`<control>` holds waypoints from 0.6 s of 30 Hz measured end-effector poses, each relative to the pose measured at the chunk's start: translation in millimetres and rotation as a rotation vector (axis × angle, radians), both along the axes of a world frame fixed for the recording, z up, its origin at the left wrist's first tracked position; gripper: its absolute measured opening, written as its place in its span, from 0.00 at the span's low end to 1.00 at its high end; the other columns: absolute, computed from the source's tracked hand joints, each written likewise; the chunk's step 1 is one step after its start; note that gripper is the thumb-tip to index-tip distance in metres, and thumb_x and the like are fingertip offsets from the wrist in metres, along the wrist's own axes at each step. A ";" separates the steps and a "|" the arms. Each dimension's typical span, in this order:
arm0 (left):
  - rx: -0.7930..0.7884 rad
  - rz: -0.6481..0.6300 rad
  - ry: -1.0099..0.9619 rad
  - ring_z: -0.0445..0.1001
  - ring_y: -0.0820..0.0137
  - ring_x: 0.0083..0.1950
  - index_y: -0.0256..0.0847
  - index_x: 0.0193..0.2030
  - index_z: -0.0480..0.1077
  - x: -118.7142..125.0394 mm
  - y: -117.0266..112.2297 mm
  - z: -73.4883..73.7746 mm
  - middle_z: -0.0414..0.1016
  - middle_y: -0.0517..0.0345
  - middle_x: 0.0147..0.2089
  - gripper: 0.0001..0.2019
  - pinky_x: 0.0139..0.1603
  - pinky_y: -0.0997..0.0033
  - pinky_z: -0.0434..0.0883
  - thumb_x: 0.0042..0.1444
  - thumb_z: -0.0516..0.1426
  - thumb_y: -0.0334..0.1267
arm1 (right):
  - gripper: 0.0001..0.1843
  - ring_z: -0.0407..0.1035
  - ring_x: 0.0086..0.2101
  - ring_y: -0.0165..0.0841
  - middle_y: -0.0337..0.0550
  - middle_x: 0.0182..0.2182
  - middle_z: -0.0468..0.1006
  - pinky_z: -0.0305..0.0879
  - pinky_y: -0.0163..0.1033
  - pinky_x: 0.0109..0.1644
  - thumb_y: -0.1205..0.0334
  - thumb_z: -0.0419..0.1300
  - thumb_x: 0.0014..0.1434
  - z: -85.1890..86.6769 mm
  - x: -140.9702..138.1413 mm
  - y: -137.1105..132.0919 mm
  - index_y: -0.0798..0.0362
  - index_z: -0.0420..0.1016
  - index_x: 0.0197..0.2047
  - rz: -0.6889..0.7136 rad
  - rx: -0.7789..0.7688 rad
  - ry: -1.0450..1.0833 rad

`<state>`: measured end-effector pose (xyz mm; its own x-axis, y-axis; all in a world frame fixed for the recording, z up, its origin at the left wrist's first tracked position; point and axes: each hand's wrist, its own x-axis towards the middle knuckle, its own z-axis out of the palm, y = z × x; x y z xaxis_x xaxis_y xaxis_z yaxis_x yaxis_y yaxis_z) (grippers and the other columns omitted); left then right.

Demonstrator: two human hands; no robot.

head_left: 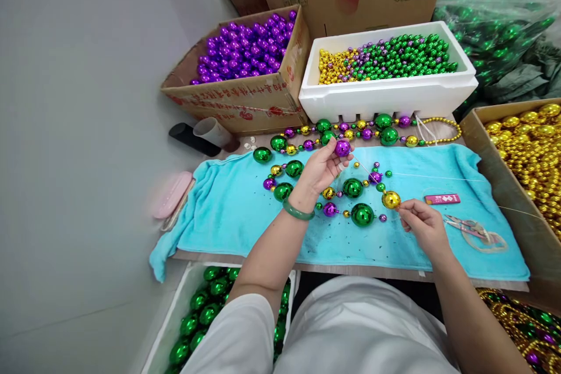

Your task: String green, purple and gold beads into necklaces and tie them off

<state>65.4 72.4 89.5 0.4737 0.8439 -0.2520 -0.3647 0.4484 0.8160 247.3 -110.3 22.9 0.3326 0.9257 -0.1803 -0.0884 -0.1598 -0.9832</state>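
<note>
My left hand (pixel 323 165), with a green bangle (pixel 298 210) at the wrist, grips a shiny purple bead (pixel 342 148) between thumb and fingers. A white string (pixel 362 164) runs from that bead down toward my right hand (pixel 423 223). The right fingers pinch the edge of a gold bead (pixel 391 200); small green beads and another purple bead (pixel 375 177) lie close to it. Below my left hand, part of a bead strand with large green beads (pixel 362 214) rests on a turquoise towel (pixel 245 216). Some of the strand is hidden by my left hand and forearm.
Behind the towel lies a bead garland (pixel 383 121). A cardboard box of purple beads (pixel 287 90) and a white foam box (pixel 385 93) stand at the back. Gold beads (pixel 526 152) fill a box at right. Scissors (pixel 471 228) and a pink packet (pixel 442 199) lie on the towel.
</note>
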 end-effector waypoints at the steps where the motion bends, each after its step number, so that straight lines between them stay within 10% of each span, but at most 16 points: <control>1: 0.000 0.003 0.003 0.78 0.71 0.39 0.33 0.41 0.76 0.3 0.1 -0.1 0.79 0.48 0.38 0.17 0.33 0.78 0.73 0.60 0.57 0.47 | 0.11 0.60 0.18 0.26 0.35 0.16 0.67 0.58 0.32 0.21 0.54 0.63 0.51 -0.6 0.3 -0.3 0.54 0.72 0.29 0.001 0.001 -0.001; 13: 0.091 -0.081 0.074 0.77 0.74 0.36 0.38 0.47 0.75 3.2 -5.1 -10.4 0.78 0.53 0.38 0.17 0.34 0.76 0.72 0.53 0.64 0.44 | 0.13 0.60 0.19 0.26 0.36 0.16 0.67 0.59 0.33 0.21 0.51 0.64 0.50 -2.0 -1.3 2.3 0.53 0.72 0.28 0.004 -0.027 -0.012; 18: 0.066 -0.266 0.148 0.78 0.67 0.39 0.34 0.45 0.76 9.2 -6.6 -11.8 0.78 0.44 0.40 0.33 0.36 0.72 0.73 0.55 0.51 0.65 | 0.15 0.60 0.20 0.26 0.35 0.18 0.68 0.59 0.33 0.23 0.50 0.65 0.49 -8.2 -4.3 5.7 0.53 0.70 0.29 -0.006 -0.015 0.118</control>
<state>74.6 65.8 77.7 0.6421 0.7122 -0.2837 -0.1165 0.4564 0.8821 243.0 -104.6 14.7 0.3136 0.9206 -0.2326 -0.2042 -0.1739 -0.9634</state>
